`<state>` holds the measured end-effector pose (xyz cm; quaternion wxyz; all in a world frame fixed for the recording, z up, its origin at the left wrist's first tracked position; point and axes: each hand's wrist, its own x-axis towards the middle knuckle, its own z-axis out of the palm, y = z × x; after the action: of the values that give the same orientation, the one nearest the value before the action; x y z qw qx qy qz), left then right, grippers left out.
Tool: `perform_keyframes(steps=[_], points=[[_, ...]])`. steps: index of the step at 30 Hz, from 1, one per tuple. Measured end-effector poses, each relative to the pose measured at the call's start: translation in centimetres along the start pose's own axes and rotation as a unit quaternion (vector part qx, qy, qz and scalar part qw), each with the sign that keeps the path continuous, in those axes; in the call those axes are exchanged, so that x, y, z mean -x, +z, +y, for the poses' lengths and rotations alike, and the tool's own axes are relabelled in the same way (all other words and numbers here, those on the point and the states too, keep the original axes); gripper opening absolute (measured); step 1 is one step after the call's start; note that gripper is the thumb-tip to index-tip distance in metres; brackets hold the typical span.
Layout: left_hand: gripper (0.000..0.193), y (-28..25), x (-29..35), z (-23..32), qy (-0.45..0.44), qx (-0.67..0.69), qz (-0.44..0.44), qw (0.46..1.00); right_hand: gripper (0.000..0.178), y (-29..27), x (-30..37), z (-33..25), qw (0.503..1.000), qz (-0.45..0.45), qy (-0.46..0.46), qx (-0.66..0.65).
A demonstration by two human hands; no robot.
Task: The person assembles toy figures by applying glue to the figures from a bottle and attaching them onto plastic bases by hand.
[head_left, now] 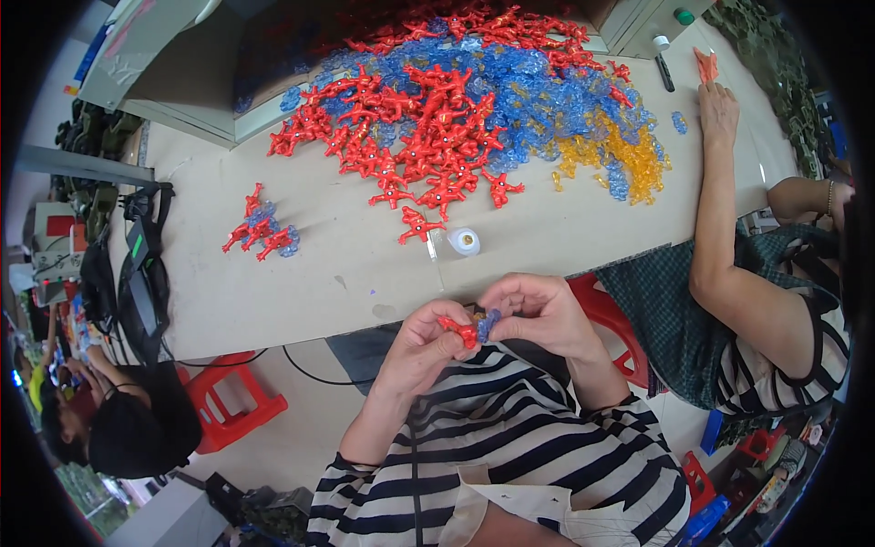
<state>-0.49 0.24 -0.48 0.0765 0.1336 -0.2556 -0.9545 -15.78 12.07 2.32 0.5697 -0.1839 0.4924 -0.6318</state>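
Note:
Close to my body, just off the near edge of the table, both hands work together. My left hand (421, 348) pinches a small red toy figure (463, 332) between thumb and fingers. Against it, my right hand (544, 316) grips a translucent blue plastic piece (488, 325); the two parts touch, but whether they are joined I cannot tell. Ahead of my hands stands a small white round bottle (464, 242) beside a lone red figure (420, 225). Off to the left lies a small cluster of red figures with blue pieces (262, 228).
A big heap of red figures (428, 137), blue pieces (519, 100) and yellow pieces (629, 155) covers the far middle of the table (319, 264). At right, a co-worker's hand (718, 114) touches an orange-red item (705, 66). Red stools (232, 401) stand below the table.

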Motion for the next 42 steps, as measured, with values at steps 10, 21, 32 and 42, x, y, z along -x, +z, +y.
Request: perform_keyframes(steps=[10,21,32,42], points=[[0.016,0.0,-0.5,0.4,0.16,-0.215,-0.001,0.964,0.018,-0.3,0.3,1.0,0.993,-0.046,-0.11,-0.01],[0.016,0.3,-0.6,0.1,0.274,-0.311,0.02,0.91,0.02,1.1,1.1,1.8,0.989,0.031,-0.145,-0.012],[0.016,0.5,-1.0,0.5,0.311,-0.426,0.033,0.849,0.02,1.3,1.4,2.6,0.991,0.066,-0.115,-0.019],[0.011,-0.2,-1.1,-0.8,0.244,-0.246,-0.003,0.938,0.022,2.3,1.7,3.2,0.933,0.121,-0.291,0.175]])
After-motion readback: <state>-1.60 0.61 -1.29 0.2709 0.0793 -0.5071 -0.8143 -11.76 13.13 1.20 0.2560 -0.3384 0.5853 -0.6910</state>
